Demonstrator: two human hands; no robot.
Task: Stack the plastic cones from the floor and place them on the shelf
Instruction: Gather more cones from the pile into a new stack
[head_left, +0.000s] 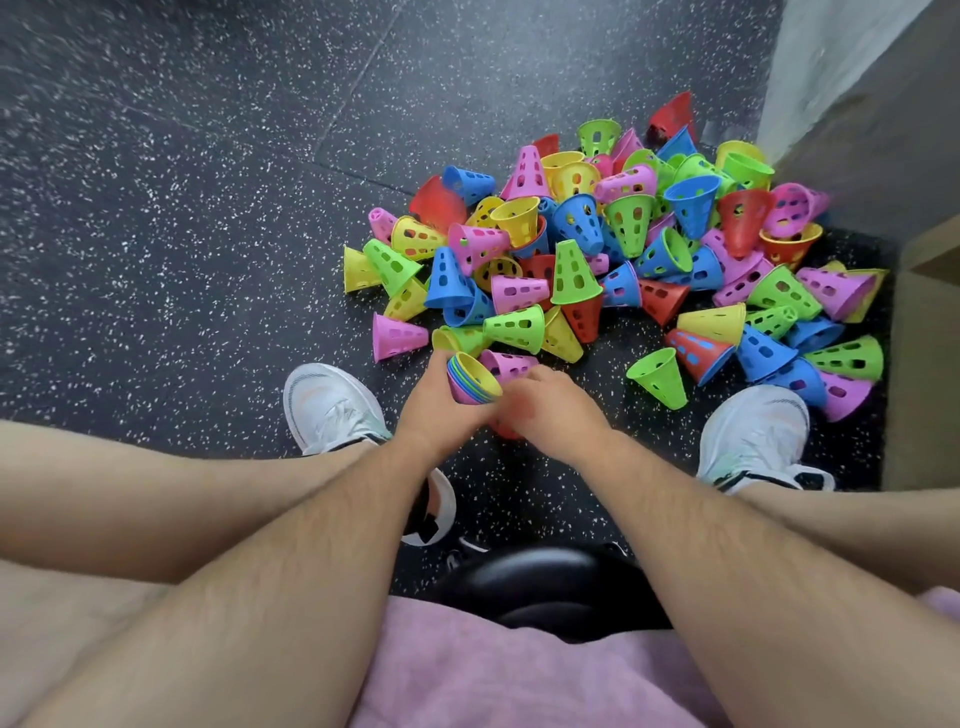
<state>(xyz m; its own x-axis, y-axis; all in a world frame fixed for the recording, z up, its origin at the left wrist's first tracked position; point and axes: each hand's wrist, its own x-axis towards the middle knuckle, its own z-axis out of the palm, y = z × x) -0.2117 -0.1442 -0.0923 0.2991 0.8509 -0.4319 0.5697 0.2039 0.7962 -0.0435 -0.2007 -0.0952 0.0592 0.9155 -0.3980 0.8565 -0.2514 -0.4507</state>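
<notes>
Brightly coloured perforated plastic cones (613, 249) lie heaped on black speckled rubber flooring (182, 208) between two white sneakers (332, 410). Left hand (441, 410) grips a nested stack of cones (472, 382) with a yellow rim outermost; right hand (550, 410), blurred, curls against it, its grip unclear.

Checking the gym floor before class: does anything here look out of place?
Yes. A big pile of cones lies scattered on the floor, tipped every way. Only the small nested stack in the left hand is tidy; the right hand steadies it.
</notes>
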